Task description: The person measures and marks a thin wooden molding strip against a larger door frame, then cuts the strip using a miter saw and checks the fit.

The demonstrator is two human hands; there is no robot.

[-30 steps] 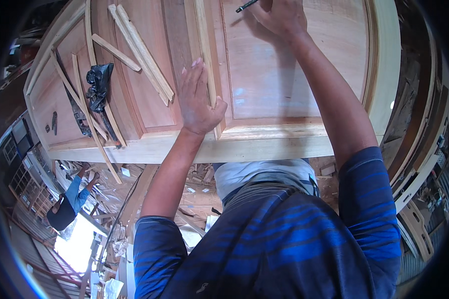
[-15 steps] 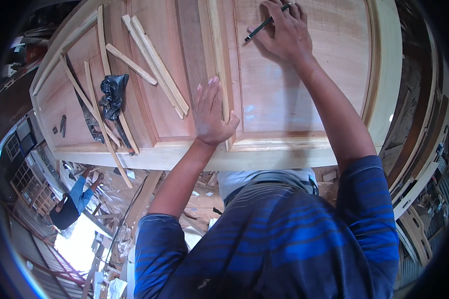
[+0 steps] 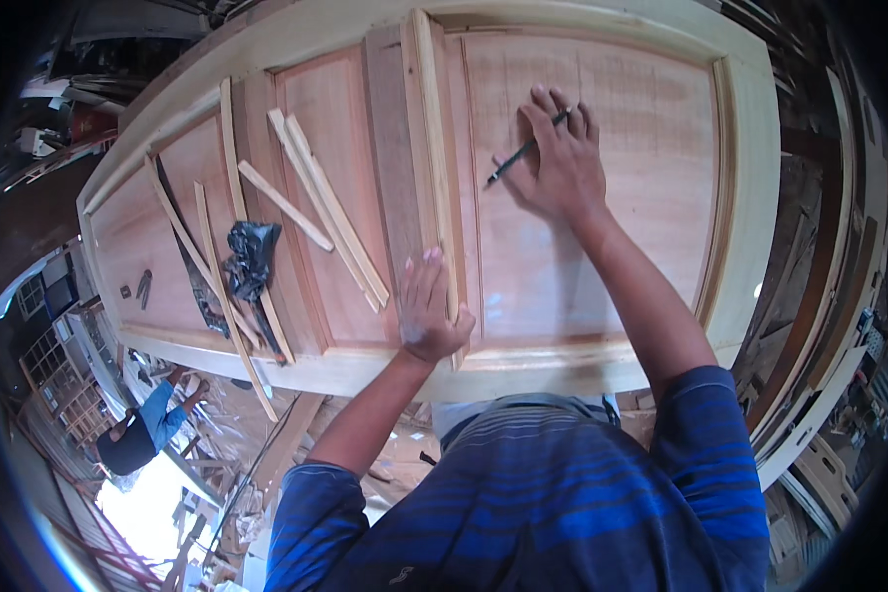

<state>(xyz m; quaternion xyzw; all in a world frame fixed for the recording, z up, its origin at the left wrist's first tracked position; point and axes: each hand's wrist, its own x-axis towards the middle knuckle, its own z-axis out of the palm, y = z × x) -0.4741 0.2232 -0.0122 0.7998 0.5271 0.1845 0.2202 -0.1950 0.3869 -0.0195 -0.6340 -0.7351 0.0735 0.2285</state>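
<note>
A wooden panelled door (image 3: 612, 380) lies flat in front of me. My left hand (image 3: 432, 314) rests with its fingers stretched out, beside and partly on a long pale wood strip (image 3: 432, 148) that runs up the door along the left side of the right-hand panel (image 3: 651, 168). Its thumb lies across the strip's near end. My right hand (image 3: 565, 163) is over that panel, its fingers around a dark pencil (image 3: 515, 160). The pencil's tip points down and left; whether it touches the wood I cannot tell.
Several loose wood strips (image 3: 326, 212) lie across the door's left half. Among them are a crumpled black plastic bag (image 3: 252, 259) and a small dark tool (image 3: 144, 289). At lower left another person (image 3: 138, 429) sits near the littered floor. Boards (image 3: 824, 286) stand on the right.
The view has shifted, so the door and both hands appear lower in the picture. The left hand stays by the strip's near end; the right keeps the pencil.
</note>
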